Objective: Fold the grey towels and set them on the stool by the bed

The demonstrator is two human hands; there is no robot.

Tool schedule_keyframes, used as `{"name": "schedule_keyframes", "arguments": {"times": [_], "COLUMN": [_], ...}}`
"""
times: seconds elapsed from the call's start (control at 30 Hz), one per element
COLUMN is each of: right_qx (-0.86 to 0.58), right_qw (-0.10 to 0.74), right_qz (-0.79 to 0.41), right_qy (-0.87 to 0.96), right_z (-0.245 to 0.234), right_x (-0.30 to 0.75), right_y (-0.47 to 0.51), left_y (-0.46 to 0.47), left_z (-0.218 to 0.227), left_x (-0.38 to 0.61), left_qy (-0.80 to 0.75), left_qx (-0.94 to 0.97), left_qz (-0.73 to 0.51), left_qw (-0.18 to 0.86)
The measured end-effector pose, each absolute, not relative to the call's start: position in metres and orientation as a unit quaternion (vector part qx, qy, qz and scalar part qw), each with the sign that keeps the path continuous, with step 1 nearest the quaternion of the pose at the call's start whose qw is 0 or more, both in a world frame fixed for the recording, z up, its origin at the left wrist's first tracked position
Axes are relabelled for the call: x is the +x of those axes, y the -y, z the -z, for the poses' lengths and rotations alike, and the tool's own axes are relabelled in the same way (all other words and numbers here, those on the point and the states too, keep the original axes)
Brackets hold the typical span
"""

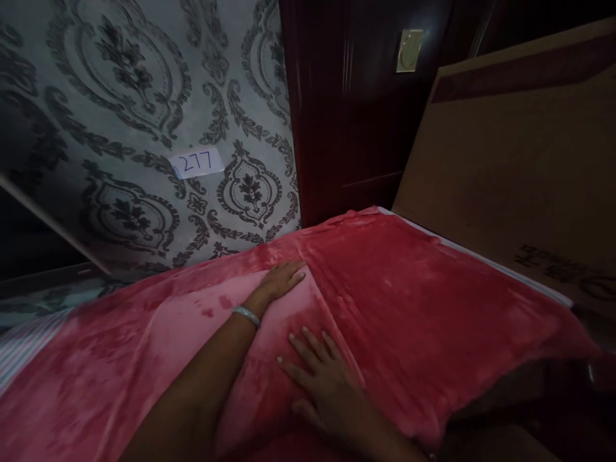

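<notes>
A red plush blanket (433, 289) lies spread over a bed, with a lighter pink folded part under my hands. My left hand (283, 279) reaches far forward and lies flat on the blanket near its far edge, fingers stretched out; a silver bracelet (246, 316) circles that wrist. My right hand (327, 378) rests nearer to me, palm down with fingers spread on the pink part beside a fold line. Neither hand holds anything.
A wall with grey ornamental wallpaper (120, 96) bears a white label reading 277 (197, 162). A dark red door (356, 115) stands beyond the bed. A large cardboard panel (520, 167) leans on the right. Striped fabric (24, 346) shows at the left edge.
</notes>
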State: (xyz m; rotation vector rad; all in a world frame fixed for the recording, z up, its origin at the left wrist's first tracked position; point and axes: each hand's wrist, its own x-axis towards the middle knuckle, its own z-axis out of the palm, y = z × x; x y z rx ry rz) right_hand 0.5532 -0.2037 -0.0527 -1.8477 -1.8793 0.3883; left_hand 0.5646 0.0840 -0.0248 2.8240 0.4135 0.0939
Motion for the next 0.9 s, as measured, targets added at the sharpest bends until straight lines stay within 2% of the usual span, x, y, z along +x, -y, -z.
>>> {"name": "schedule_keyframes", "arguments": {"times": [0.1, 0.23, 0.3, 0.4, 0.5, 0.6, 0.7, 0.8, 0.9], "right_qx": [-0.687, -0.703, -0.7, -0.679, -0.681, -0.749, -0.811, -0.837, -0.837], "right_qw": [0.219, 0.193, 0.193, 0.244, 0.3, 0.251, 0.18, 0.143, 0.144], "right_qz": [-0.106, -0.057, -0.04, -0.042, -0.035, -0.012, 0.011, 0.01, 0.014], "right_qy": [0.684, 0.682, 0.686, 0.691, 0.667, 0.613, 0.556, 0.528, 0.527], "right_z": [0.052, 0.056, 0.059, 0.052, 0.025, -0.007, -0.017, 0.002, 0.028], "right_x": [0.551, 0.548, 0.549, 0.56, 0.576, 0.588, 0.594, 0.595, 0.599], "right_y": [0.203, 0.205, 0.206, 0.202, 0.177, 0.135, 0.095, 0.075, 0.071], "left_y": [-0.071, -0.043, -0.033, -0.033, -0.051, -0.077, -0.095, -0.104, -0.11], "left_z": [0.016, -0.002, -0.011, -0.026, -0.041, -0.052, -0.044, -0.021, 0.0], "left_x": [0.564, 0.559, 0.548, 0.513, 0.461, 0.41, 0.373, 0.352, 0.344], "left_qy": [-0.165, -0.232, -0.248, -0.27, -0.344, -0.435, -0.494, -0.511, -0.514], "left_qx": [0.982, 0.97, 0.964, 0.959, 0.938, 0.9, 0.868, 0.859, 0.857], "left_qz": [-0.03, -0.052, -0.067, -0.065, -0.024, -0.006, -0.024, -0.043, -0.045], "left_qw": [0.09, -0.047, -0.071, -0.056, -0.036, -0.034, -0.036, -0.013, 0.007]}}
